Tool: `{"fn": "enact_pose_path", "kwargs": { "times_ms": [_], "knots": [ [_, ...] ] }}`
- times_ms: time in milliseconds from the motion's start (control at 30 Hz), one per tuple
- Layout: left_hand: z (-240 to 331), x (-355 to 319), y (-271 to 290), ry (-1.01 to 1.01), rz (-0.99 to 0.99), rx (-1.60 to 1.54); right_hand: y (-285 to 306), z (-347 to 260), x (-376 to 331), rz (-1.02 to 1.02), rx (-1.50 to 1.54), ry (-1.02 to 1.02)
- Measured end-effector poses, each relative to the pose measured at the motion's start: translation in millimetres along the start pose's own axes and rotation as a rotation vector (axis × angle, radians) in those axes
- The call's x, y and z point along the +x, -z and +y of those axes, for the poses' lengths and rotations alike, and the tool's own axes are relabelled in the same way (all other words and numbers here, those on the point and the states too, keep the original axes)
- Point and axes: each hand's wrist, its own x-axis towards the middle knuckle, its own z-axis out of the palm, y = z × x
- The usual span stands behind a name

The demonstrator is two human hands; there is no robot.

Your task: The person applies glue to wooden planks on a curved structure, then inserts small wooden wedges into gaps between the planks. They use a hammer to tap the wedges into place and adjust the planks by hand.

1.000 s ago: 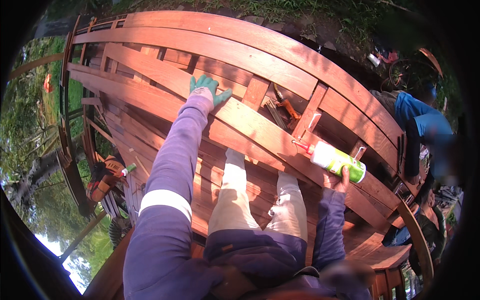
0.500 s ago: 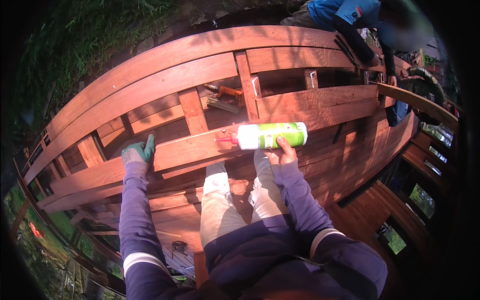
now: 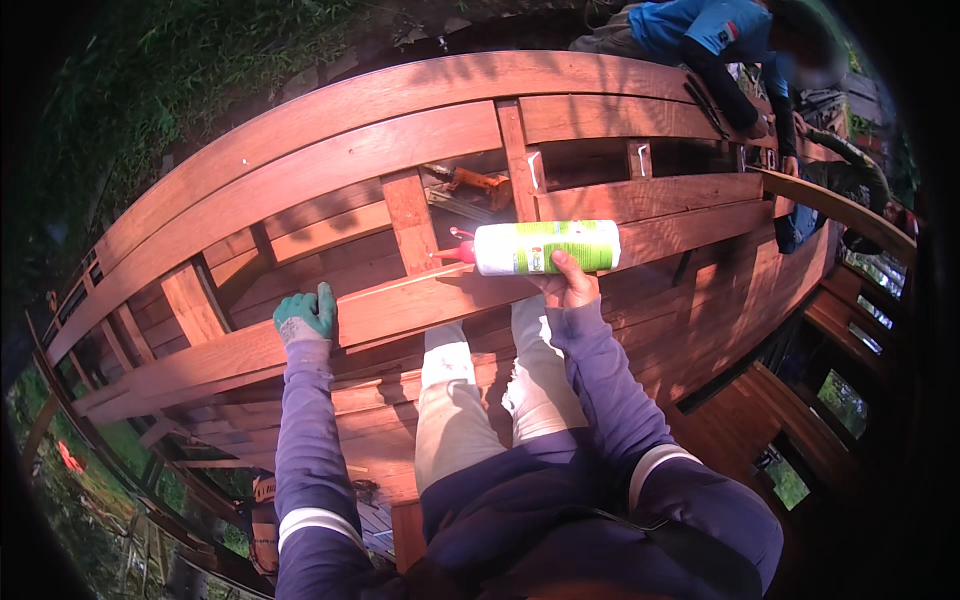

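Note:
My right hand (image 3: 568, 285) is closed round a glue bottle (image 3: 545, 248), white and green with a red nozzle. The bottle lies on its side in the air, its nozzle pointing left, close to the lower end of a short wooden crosspiece (image 3: 408, 215). Whether the nozzle tip touches the wood, I cannot tell. In a green and grey work glove, my left hand (image 3: 306, 314) grips the long reddish wooden plank (image 3: 400, 312), thumb raised and fingers over its far edge. The fingertips are partly hidden.
An orange tool (image 3: 482, 185) lies in a gap of the slatted frame. White streaks mark the crosspieces (image 3: 536, 172) on the right. Another person in a blue shirt (image 3: 690, 28) leans over the far right end. Grass (image 3: 200, 90) lies beyond the frame.
The view has shifted a little. The glue bottle has moved slightly away from me and its nozzle is nearer the crosspiece. My left hand stays on the plank.

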Motion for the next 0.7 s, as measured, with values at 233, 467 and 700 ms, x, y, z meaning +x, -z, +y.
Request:
{"fn": "enact_pose_path", "kwargs": {
  "times_ms": [233, 467, 700],
  "knots": [
    [13.1, -4.6, 4.7, 0.080, 0.085, -0.029, -32.5, 10.8, 43.4, -0.016, -0.283, 0.179],
    [14.2, -1.1, 12.4, 0.188, -0.026, -0.038, -68.9, 36.9, 67.8, -0.110, -0.522, 0.423],
    [12.3, 2.3, 16.5, 0.193, -0.066, -0.024, -97.6, 42.9, 61.3, -0.107, -0.506, 0.520]
  ]
}}
